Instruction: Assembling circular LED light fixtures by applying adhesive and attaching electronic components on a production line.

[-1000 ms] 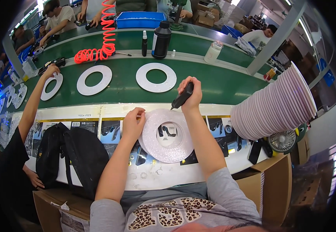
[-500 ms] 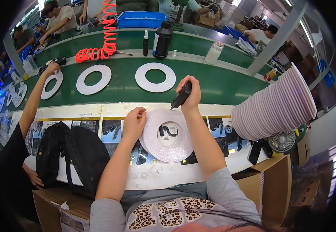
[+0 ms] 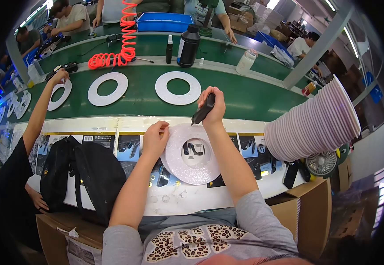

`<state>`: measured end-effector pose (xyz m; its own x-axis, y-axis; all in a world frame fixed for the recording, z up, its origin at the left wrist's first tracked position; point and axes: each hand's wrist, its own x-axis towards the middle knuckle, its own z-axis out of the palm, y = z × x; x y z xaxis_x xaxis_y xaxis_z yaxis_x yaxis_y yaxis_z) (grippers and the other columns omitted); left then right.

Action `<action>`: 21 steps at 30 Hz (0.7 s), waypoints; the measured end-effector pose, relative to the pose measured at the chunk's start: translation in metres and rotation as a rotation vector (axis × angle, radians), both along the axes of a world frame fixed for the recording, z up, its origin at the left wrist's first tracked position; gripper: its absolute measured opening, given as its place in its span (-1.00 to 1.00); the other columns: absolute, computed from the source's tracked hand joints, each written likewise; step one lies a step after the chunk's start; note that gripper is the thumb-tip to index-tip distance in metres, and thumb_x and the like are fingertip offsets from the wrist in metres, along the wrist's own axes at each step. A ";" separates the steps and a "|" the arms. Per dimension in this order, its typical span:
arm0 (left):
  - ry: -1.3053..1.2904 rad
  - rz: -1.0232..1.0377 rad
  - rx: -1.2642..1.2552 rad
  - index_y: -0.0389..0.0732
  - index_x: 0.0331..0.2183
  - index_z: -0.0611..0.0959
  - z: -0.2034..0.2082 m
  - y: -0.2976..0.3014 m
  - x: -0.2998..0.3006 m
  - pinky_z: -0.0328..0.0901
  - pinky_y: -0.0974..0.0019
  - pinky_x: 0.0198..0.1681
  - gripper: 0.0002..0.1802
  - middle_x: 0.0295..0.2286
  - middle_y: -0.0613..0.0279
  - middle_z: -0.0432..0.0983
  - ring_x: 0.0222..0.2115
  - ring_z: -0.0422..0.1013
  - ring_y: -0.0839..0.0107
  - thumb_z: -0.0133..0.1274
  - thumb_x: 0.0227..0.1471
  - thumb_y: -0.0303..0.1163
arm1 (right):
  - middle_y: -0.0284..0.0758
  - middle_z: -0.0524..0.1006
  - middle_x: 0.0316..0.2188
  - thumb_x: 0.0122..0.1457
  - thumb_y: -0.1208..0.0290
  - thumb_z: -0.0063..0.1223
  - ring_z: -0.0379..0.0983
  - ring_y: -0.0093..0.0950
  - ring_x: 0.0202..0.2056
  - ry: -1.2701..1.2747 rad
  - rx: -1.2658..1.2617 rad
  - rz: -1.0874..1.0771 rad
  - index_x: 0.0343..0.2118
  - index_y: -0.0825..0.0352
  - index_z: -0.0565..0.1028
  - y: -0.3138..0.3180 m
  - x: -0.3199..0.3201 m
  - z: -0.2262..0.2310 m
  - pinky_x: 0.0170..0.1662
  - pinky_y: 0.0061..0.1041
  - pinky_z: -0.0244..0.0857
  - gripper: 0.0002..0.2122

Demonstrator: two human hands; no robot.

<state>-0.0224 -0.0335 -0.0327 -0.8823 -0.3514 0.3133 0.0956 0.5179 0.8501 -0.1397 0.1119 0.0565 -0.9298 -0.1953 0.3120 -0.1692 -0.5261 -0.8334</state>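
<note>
Green conveyor belt (image 3: 245,95) w/ flat white rings. Tall stack of pale ribbed discs (image 3: 313,126) at right. Speckled ring disc (image 3: 192,154) on bench: left hand (image 3: 154,139) grips its edge, right hand (image 3: 213,104) fisted on black pen tool (image 3: 203,109).

Pale pink ring-shaped disc (image 3: 191,154) lay flat on the workbench edge, black pen-like tool (image 3: 203,109) tilted tip-down above its rim
</note>
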 end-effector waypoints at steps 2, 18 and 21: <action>-0.004 0.001 0.007 -0.25 -0.32 0.57 0.000 -0.001 0.000 0.37 0.22 -0.26 -0.87 -0.41 0.07 0.56 -0.35 0.50 0.18 0.03 0.01 -0.47 | -0.35 0.25 -0.78 0.21 0.14 -0.30 0.16 -0.54 -0.67 -0.005 -0.002 0.006 -0.68 0.28 0.26 -0.001 0.000 0.000 -0.54 -0.56 0.06 -0.61; -0.010 0.011 0.004 -0.24 -0.31 0.57 0.000 0.000 0.000 0.37 0.21 -0.25 -0.85 -0.39 0.09 0.56 -0.35 0.49 0.18 0.03 0.01 -0.45 | -0.34 0.27 -0.76 0.21 0.14 -0.29 0.21 -0.52 -0.66 -0.019 0.024 -0.039 -0.65 0.28 0.28 -0.005 0.004 0.003 -0.52 -0.56 0.10 -0.63; 0.000 0.010 0.002 -0.24 -0.30 0.57 -0.001 0.000 0.000 0.37 0.21 -0.26 -0.85 -0.40 0.10 0.56 -0.36 0.50 0.18 0.02 0.02 -0.45 | -0.34 0.28 -0.75 0.22 0.14 -0.30 0.20 -0.53 -0.66 0.027 0.036 -0.010 -0.64 0.28 0.28 -0.008 0.015 0.012 -0.51 -0.55 0.11 -0.62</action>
